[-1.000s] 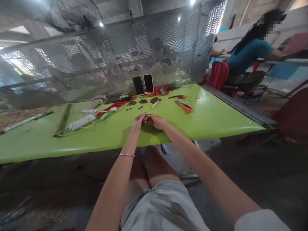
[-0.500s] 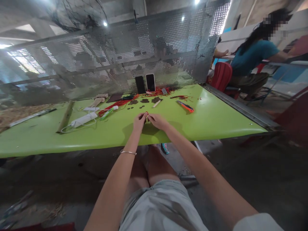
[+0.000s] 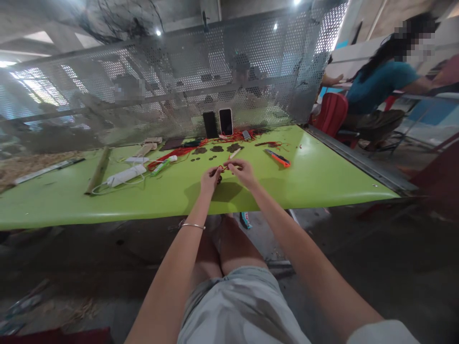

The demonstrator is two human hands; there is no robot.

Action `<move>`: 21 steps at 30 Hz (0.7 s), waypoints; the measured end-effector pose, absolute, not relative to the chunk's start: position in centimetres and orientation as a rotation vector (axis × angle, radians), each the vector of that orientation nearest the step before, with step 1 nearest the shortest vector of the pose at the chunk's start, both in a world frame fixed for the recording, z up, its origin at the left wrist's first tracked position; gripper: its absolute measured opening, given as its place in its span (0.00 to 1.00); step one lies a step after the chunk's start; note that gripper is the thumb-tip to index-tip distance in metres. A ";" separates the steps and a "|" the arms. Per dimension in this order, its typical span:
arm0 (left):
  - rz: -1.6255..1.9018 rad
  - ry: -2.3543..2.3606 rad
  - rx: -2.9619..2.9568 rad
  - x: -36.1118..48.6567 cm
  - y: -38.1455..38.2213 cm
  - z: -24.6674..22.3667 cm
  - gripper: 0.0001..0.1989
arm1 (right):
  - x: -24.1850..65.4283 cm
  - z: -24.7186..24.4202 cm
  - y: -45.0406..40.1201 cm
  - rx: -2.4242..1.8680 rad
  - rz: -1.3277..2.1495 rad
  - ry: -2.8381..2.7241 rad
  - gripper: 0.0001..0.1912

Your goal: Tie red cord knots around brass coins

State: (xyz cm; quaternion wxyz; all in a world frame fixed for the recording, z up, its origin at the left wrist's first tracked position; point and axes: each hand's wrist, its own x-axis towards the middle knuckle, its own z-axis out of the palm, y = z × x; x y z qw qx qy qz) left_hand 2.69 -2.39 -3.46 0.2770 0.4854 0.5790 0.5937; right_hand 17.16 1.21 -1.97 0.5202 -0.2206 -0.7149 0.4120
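Right hand [image 3: 244, 170] now higher — red cord [image 3: 225, 168] pinched

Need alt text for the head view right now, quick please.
Left hand and right hand pinch a red cord between them above a green table. Behind lie an orange utility knife, dark discs and two phones against a perforated screen.

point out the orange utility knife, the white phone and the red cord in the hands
orange utility knife [image 3: 278, 158], head view, middle of its body
white phone [image 3: 225, 122], head view, centre of its dark screen
red cord [image 3: 224, 168], head view, strand between the hands
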 end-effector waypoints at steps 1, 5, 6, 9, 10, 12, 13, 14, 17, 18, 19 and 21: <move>1.606 1.552 1.282 2.7 -2.4 -3.5 0.15 | 17.1 -2.1 1.3 -0.525 1.012 -1.724 0.12; 1.654 1.522 1.205 2.6 -2.1 -3.7 0.15 | 16.7 -2.4 1.4 -0.490 1.104 -1.799 0.09; 1.666 1.511 1.193 2.6 -2.0 -3.7 0.15 | 16.6 -2.5 1.4 -0.483 1.123 -1.815 0.08; 1.682 1.474 1.178 2.7 -1.9 -3.8 0.15 | 16.4 -2.8 1.6 -0.479 1.175 -1.836 0.06; 1.679 1.460 1.177 2.7 -1.9 -3.8 0.15 | 16.4 -2.9 1.6 -0.486 1.190 -1.834 0.05; 1.667 1.433 1.177 2.7 -1.9 -3.9 0.16 | 16.4 -3.1 1.7 -0.505 1.215 -1.824 0.07; 1.661 1.422 1.177 2.7 -1.9 -3.9 0.16 | 16.4 -3.1 1.7 -0.513 1.226 -1.819 0.08; 1.657 1.413 1.178 2.7 -1.9 -4.0 0.17 | 16.5 -3.2 1.7 -0.520 1.236 -1.816 0.09; 1.653 1.401 1.181 2.5 -1.7 -4.2 0.17 | 16.7 -3.1 1.5 -0.530 1.258 -1.818 0.11; 1.653 1.397 1.181 2.5 -1.7 -4.2 0.17 | 16.8 -3.0 1.4 -0.533 1.261 -1.821 0.11; 1.654 1.391 1.182 2.5 -1.6 -4.3 0.17 | 16.8 -2.9 1.4 -0.535 1.262 -1.823 0.11; 1.656 1.381 1.184 2.4 -1.6 -4.3 0.17 | 16.9 -2.8 1.3 -0.535 1.262 -1.830 0.11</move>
